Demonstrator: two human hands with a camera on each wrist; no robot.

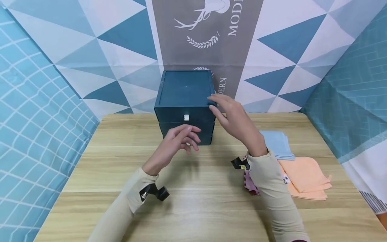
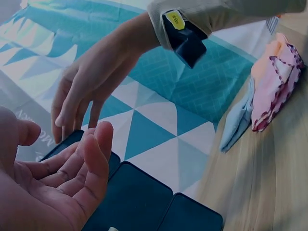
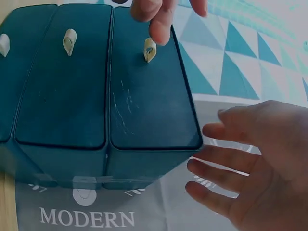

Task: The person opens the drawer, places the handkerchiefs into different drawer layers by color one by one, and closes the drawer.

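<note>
**Hands hover at the teal drawer box**

Right hand (image 1: 234,117) reaches to the upper right front corner of the box, fingers loosely spread and nearly straight, fingertips at or just touching the top edge; I cannot tell whether they press. It grips nothing. The left hand (image 1: 178,141) hangs lower, just in front of the bottom drawers, fingers relaxed and slightly curled, holding nothing. In the right wrist view, its fingertips (image 3: 159,21) sit just beside the pull tab (image 3: 149,49) of the nearest drawer without pinching it.

The drawer box (image 1: 184,104) stands at the far middle of the bench (image 1: 193,208), against the patterned backdrop (image 1: 90,50). It is a dark teal stack of three shallow drawers, each with a small pale tab at its front centre. It looks like a rigid shell, smooth and a little scuffed on its faces, so I judge it stiff and moderately light, likely to slide on the wood if a drawer is tugged with nothing steadying it. The tabs seem small and soft, suited to a thumb-and-finger pinch, while a flat palm on the lid or a hold at the side corner would keep the body in place. To lift it whole, the two side walls look like the safest hold, since the drawers might slip forward if it tilts.

Near the right forearm lie folded cloths: a light blue cloth (image 1: 278,144), an orange cloth (image 1: 305,178), and a pink-edged cloth (image 1: 251,183) partly hidden by the sleeve.
</note>
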